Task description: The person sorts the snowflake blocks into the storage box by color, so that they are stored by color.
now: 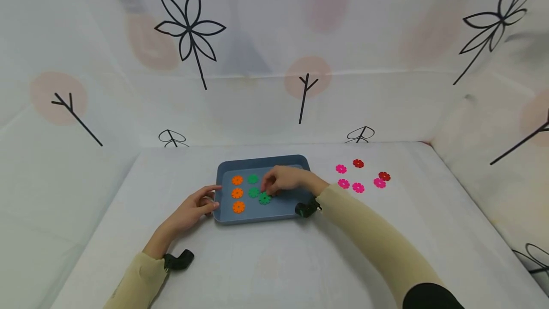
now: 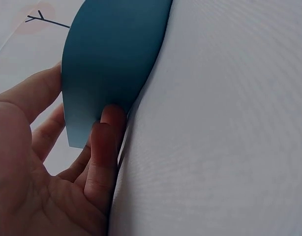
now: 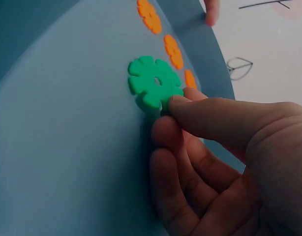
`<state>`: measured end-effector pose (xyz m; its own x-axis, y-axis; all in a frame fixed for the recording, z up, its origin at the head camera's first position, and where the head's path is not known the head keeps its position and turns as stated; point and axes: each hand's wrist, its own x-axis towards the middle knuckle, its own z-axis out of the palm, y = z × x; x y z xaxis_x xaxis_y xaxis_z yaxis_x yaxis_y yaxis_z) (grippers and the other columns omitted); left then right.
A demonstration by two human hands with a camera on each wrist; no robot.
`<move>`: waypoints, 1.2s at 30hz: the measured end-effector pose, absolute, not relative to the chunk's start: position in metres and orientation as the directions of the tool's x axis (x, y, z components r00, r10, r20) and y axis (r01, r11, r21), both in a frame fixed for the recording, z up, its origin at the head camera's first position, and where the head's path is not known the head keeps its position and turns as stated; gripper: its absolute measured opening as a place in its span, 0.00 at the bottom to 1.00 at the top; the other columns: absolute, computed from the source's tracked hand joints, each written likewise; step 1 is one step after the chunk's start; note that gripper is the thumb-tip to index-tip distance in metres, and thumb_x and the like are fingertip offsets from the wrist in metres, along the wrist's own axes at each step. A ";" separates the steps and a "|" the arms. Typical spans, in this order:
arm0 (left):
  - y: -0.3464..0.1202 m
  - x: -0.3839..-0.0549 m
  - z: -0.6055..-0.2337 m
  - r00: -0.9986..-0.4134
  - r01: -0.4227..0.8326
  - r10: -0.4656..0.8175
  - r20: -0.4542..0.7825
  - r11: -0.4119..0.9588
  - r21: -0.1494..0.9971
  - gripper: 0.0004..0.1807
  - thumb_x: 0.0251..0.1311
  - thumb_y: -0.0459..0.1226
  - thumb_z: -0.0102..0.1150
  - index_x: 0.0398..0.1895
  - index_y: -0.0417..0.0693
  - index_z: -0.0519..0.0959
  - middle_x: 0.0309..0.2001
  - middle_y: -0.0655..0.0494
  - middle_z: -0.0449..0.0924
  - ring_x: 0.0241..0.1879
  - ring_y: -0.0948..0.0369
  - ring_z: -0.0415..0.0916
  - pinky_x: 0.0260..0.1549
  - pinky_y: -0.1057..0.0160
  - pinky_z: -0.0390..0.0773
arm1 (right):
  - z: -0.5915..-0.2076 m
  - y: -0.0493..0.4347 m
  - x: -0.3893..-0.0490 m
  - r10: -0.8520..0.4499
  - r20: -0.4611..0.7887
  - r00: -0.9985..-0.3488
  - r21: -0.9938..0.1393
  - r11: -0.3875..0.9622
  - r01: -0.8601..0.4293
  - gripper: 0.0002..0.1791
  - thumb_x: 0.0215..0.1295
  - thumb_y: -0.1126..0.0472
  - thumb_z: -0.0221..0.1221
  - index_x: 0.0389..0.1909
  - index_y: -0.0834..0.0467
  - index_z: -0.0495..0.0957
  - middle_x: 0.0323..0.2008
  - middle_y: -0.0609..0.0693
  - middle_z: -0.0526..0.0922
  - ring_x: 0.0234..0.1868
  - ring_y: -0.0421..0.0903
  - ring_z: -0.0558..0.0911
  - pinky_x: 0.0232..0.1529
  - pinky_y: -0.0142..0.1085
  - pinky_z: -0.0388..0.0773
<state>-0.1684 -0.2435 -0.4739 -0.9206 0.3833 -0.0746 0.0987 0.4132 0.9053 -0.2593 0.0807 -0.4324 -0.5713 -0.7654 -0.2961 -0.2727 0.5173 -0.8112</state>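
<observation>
A blue-grey tray [image 1: 283,211] lies on the white table, my left hand [image 1: 195,209] at its left edge. In the left wrist view, the bent fingers of that hand hold the tray's outer wall [image 2: 111,54] and rim. Over the middle of the tray, my right hand [image 1: 285,179] pinches a green flower-shaped disc [image 3: 156,81] between thumb and fingertips. The disc is slightly tilted near the tray floor. Two more green discs [image 1: 253,179] lie beside it. Three orange flower discs [image 1: 238,193] form a column at the tray's left side.
Right of the tray, several pink flower discs [image 1: 358,187] and two red ones [image 1: 358,163] are scattered on the table. A white cloth backdrop [image 1: 253,108] with plant drawings rises behind and at both sides.
</observation>
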 end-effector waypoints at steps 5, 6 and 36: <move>-0.244 -0.169 -0.475 -0.920 0.101 0.385 -0.073 0.413 0.905 0.29 0.68 0.42 0.61 0.70 0.47 0.67 0.54 0.42 0.69 0.39 0.53 0.76 0.36 0.64 0.76 | -0.435 0.077 -0.260 -0.762 -0.300 -0.574 -0.822 0.511 -0.249 0.07 0.64 0.70 0.62 0.41 0.60 0.85 0.29 0.47 0.82 0.28 0.41 0.75 0.32 0.32 0.73; -0.244 -0.169 -0.475 -0.920 0.102 0.385 -0.071 0.413 0.905 0.29 0.68 0.42 0.61 0.70 0.47 0.68 0.54 0.42 0.69 0.40 0.54 0.76 0.36 0.64 0.76 | -0.435 0.076 -0.260 -0.758 -0.301 -0.578 -0.824 0.512 -0.242 0.07 0.64 0.69 0.62 0.41 0.60 0.85 0.29 0.47 0.82 0.29 0.41 0.75 0.33 0.32 0.73; -0.244 -0.168 -0.472 -0.919 0.116 0.391 -0.053 0.396 0.911 0.29 0.69 0.39 0.61 0.71 0.43 0.67 0.54 0.40 0.69 0.38 0.57 0.77 0.38 0.64 0.78 | -0.433 0.062 -0.240 -0.740 -0.288 -0.608 -0.741 0.574 -0.349 0.10 0.57 0.68 0.70 0.39 0.55 0.89 0.19 0.47 0.77 0.22 0.40 0.70 0.29 0.30 0.67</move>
<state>-0.1681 -0.2436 -0.4722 -0.9187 0.3913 -0.0534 0.1156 0.3957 0.9111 -0.2398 0.0619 -0.4328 -0.6076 -0.7403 -0.2877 -0.3490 0.5742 -0.7406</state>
